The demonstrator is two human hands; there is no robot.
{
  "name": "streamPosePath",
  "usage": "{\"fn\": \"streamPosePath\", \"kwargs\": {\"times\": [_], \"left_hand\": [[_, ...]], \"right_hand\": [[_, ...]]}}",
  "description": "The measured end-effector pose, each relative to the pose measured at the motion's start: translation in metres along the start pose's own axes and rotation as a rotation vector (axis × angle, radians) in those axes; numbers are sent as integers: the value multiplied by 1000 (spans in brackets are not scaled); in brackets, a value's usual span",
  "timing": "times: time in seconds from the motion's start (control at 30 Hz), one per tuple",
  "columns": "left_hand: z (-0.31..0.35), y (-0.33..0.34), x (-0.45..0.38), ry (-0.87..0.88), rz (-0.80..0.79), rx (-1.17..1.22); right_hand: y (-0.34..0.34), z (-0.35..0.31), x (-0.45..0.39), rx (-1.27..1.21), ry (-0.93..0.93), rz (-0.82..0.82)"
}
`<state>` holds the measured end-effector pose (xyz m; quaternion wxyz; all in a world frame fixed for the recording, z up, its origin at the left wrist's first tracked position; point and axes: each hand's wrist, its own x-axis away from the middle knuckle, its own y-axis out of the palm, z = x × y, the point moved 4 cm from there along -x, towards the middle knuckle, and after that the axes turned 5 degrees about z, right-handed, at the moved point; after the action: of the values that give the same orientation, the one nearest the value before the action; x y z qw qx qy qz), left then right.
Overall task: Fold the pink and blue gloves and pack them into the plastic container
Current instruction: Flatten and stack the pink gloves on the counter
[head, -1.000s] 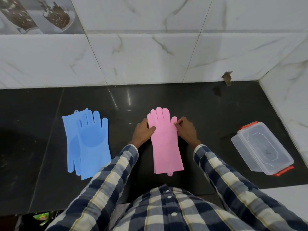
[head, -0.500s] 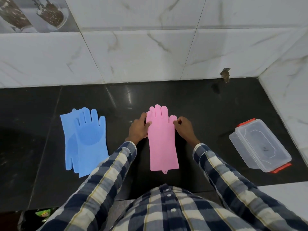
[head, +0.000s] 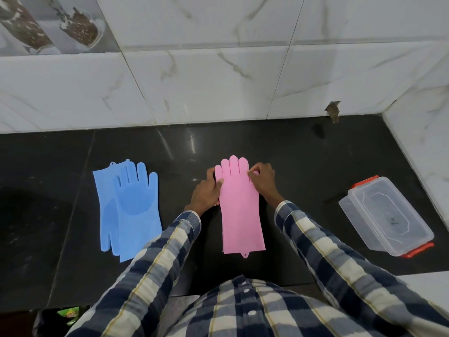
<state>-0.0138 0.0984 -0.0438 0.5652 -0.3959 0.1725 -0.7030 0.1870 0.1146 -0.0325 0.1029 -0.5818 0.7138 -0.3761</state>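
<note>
The pink gloves (head: 240,212) lie stacked flat on the black counter (head: 291,161), fingers pointing to the wall. My left hand (head: 206,190) grips their left edge near the thumb. My right hand (head: 262,178) pinches the right edge by the fingers. The blue gloves (head: 131,207) lie flat and overlapping to the left, untouched. The clear plastic container (head: 386,217) with red clips sits at the right with its lid on.
A white marble-tiled wall (head: 218,81) runs along the back, and another (head: 427,132) closes the right side close to the container. My checked sleeves and shirt fill the near edge. A white ledge (head: 422,283) lies at the front right.
Both hands have slid up along the pink gloves' edges toward the fingers. The blue gloves and the container have stayed put.
</note>
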Motion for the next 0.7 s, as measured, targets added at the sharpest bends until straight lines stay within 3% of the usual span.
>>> {"fn": "streamPosePath", "kwargs": {"times": [0.17,0.7], "left_hand": [[-1,4,-7,16,4,-98],[4,3,-16,26,14,-147]], "right_hand": [[-3,5,0,-66,19,-9],[5,-3,-9,85,22,-16]]}}
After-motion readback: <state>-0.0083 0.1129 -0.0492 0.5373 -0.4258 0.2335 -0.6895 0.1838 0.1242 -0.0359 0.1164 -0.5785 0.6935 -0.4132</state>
